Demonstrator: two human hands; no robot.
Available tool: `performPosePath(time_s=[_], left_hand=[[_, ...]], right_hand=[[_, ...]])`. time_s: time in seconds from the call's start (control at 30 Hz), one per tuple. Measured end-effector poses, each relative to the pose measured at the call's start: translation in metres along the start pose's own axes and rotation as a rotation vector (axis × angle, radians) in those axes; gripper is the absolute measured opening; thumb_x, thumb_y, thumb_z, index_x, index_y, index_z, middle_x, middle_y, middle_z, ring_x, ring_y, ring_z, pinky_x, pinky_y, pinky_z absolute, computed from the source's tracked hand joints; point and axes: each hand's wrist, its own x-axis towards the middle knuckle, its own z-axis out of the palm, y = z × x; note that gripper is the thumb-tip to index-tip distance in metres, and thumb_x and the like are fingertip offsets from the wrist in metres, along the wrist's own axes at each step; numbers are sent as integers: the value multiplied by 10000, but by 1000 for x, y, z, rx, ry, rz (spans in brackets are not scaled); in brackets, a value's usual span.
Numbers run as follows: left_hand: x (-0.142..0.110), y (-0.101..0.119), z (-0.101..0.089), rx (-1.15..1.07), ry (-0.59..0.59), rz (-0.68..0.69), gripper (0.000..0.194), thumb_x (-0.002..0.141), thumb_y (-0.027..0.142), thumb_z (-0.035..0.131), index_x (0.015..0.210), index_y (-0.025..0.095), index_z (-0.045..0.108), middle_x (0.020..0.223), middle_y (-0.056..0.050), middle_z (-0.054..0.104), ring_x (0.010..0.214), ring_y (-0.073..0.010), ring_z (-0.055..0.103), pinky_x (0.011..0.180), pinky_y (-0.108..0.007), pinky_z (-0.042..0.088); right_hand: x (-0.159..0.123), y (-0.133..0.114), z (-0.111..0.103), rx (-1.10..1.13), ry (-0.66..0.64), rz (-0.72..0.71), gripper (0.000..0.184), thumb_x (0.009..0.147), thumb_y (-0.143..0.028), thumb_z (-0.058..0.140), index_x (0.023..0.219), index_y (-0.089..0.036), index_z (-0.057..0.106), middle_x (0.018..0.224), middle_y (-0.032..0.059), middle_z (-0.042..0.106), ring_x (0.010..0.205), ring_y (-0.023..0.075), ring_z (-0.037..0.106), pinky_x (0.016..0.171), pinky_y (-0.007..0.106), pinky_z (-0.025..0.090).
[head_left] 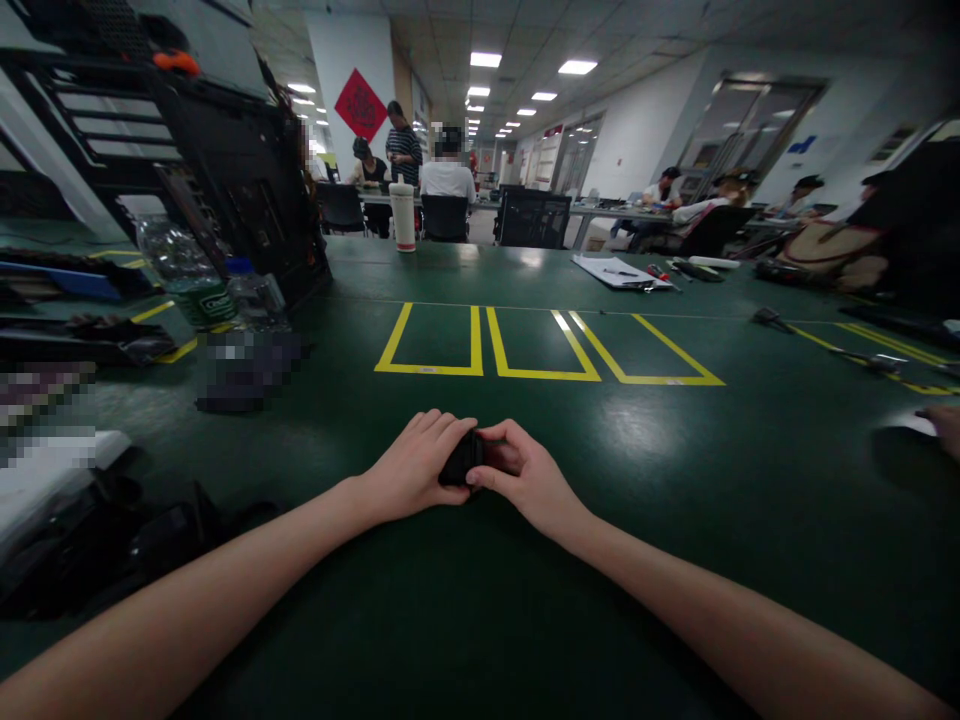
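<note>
Close above the dark green table (480,620), my two hands meet around a small black boxy object (459,462) whose kind I cannot make out. My left hand (421,460) wraps over its top and left side, thumb below. From the right, my right hand (531,475) pinches the object's right edge between thumb and fingers. Much of the object is hidden behind the fingers. Beyond the hands, yellow tape outlines (540,376) mark three bays on the tabletop.
Plastic bottles (191,285) and a black computer case (247,200) stand at the left. A white tumbler (403,215) is at the far edge, with a clipboard (619,272) and pens to its right. Cables (862,358) lie at right, near another person's hand (946,428).
</note>
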Motion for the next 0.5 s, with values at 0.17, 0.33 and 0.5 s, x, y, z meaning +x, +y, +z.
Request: performPosePath(time_s=[0.17,0.33,0.5], left_hand=[[0,5,-1,26,-3,-8,577,693,304,616,1173,159,331,1041,-81,498,907,-219,463,786,-361,379],[0,7,-2,50,-14,-9,569,703,297,609,1175,139,332,1048,-92,496,921,-222,458,800,-362,374],[0,2,6,54,32,-10,602,672,292,634,1171,146,331,1044,-83,492,914,-219,452,789,-352,370]], right_hand=[[0,0,1,-157,82,-29,276,705,-293,603,951,-210,510,983,17,539,903,162,546,798,351,469],[1,-1,0,-90,18,33,275,732,-340,566,955,-193,503,913,17,562,828,150,564,745,329,489],[-2,-2,2,-197,71,17,278,744,-358,548,979,-214,512,967,31,534,800,155,562,712,335,487]])
